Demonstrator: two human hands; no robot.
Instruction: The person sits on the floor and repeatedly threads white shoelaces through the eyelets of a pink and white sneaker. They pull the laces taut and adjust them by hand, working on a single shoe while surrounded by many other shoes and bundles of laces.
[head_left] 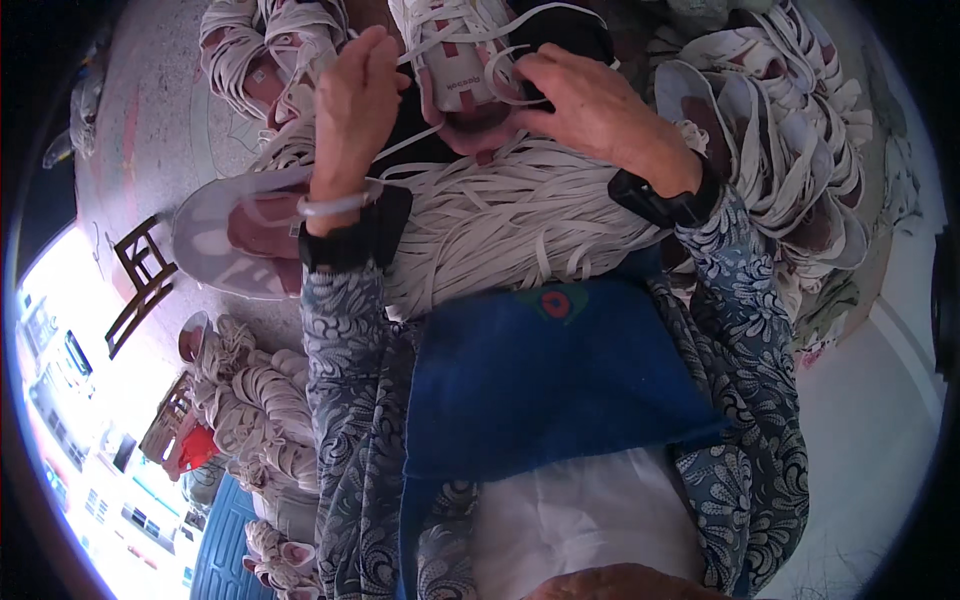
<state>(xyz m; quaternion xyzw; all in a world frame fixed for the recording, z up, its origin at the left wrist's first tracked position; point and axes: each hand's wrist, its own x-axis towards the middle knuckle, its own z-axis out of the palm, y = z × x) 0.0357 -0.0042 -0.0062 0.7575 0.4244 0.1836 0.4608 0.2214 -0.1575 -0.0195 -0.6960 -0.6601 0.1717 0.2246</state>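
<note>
A white sneaker [476, 60] with a pinkish lining and pink tabs lies ahead of me, heel end toward me, its white shoelace [517, 92] loose in loops over the tongue. My right hand [590, 108] is at the shoe's right side, thumb and forefinger closed on the lace. On the left, my left hand [358, 105] is raised beside the shoe with its fingers curled together; a strand of lace runs to its fingertips. Below both hands, a thick bundle of flat white laces [520, 215] spreads across my lap, over a blue apron [550, 380].
Heaps of similar shoes stand at the right [770, 130], far left [265, 70] and lower left [255, 400]. A pale rounded piece with a pink inside [205, 235] lies by my left wrist. Beyond are a small wooden stool [142, 275] and a blue slatted panel [228, 545].
</note>
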